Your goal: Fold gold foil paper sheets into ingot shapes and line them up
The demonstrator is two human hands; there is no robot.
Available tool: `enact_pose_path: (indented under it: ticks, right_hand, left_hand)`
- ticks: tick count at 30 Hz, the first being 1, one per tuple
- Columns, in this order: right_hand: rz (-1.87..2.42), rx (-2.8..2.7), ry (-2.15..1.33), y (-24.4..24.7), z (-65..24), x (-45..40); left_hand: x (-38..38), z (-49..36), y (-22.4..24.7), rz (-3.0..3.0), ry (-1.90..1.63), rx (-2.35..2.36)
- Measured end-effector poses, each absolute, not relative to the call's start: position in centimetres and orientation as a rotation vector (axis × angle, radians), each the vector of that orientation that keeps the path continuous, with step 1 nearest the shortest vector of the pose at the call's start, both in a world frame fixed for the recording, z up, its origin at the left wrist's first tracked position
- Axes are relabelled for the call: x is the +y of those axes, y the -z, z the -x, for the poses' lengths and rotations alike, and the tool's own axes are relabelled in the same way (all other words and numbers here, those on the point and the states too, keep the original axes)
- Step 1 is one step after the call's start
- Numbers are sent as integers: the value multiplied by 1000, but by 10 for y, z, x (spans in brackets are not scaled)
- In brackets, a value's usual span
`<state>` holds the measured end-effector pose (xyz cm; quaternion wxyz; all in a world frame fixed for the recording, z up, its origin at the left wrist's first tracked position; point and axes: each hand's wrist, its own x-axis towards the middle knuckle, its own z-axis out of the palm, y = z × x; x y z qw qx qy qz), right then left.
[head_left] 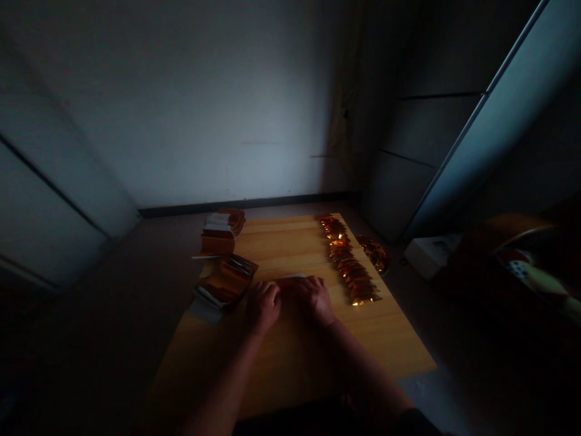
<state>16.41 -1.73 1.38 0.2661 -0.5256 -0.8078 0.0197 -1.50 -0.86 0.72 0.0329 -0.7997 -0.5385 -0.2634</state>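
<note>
The left hand (263, 307) and right hand (315, 299) sit close together, curled narrowly over a flat pale packet (290, 280) on the wooden bench (290, 363), seemingly pinning it down (only its edge shows). Gold foil sachets (349, 260) run in a tidy row to the right, apparently spaced for easy picking. Orange-and-white packet stacks (222, 236) sit left, within reach. More gold foil (374, 255) lies off the bench on the floor (91, 315), near a white box (429, 255).

The left hand (263, 307) and right hand (315, 300) lie palms down, just beside each other, fingers (272, 292) curled, bare forearms (363, 375) angling inward.
</note>
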Motion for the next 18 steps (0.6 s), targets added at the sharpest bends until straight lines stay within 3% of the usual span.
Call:
enact_pose_path:
  ticks: [5, 18]
  right_hand:
    - [1629, -2176, -236, -17, -171, -14]
    - [1460, -2201, -331, -4, -188, 12]
  left_hand:
    - [-6, 15, -4, 2498, 802, -1719]
    - [-1, 18, -3, 2523, 953, -1777]
